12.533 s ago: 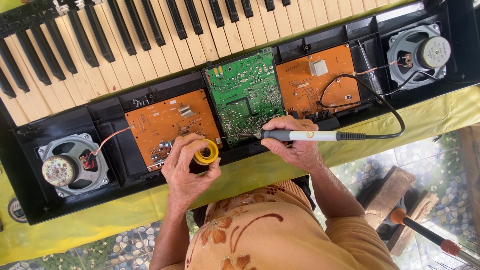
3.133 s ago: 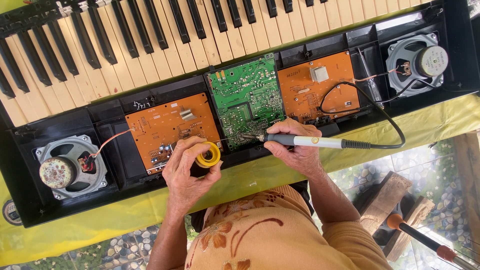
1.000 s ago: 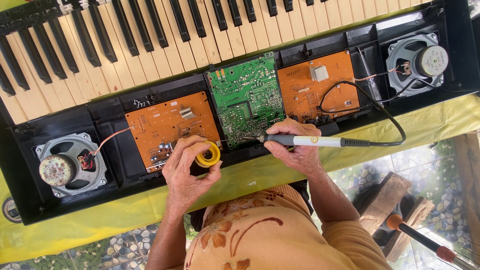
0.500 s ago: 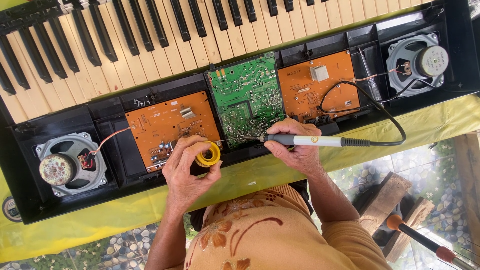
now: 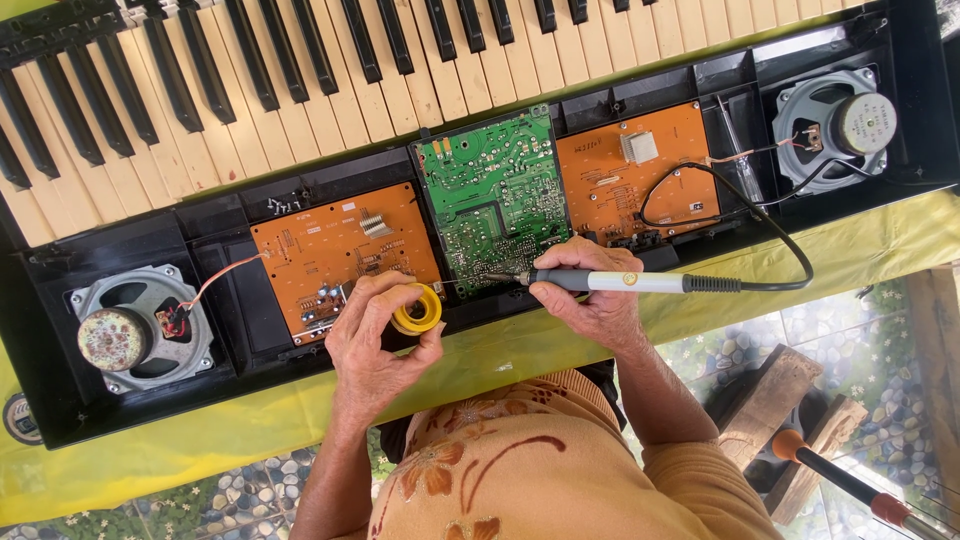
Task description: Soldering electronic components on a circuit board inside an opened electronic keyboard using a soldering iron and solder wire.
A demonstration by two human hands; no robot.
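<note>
- While the right hand [image 5: 592,292] is closed around the soldering iron [image 5: 610,282], its tip should rest steady on the green board [image 5: 488,190] at 12 o'clock.
- The left hand [image 5: 372,335] pinches the yellow solder roll [image 5: 417,310]; feed the wire in slowly from 9 o'clock.

Speaker label: small round silvery sticker [image 5: 865,122], upper right of the frame.
Round badge: dark printed disc [image 5: 20,420], far lower left edge.
Packages, screens: none.

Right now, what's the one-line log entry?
left hand: holds yellow solder spool | right hand: grips soldering iron | tip: on green circuit board
</note>
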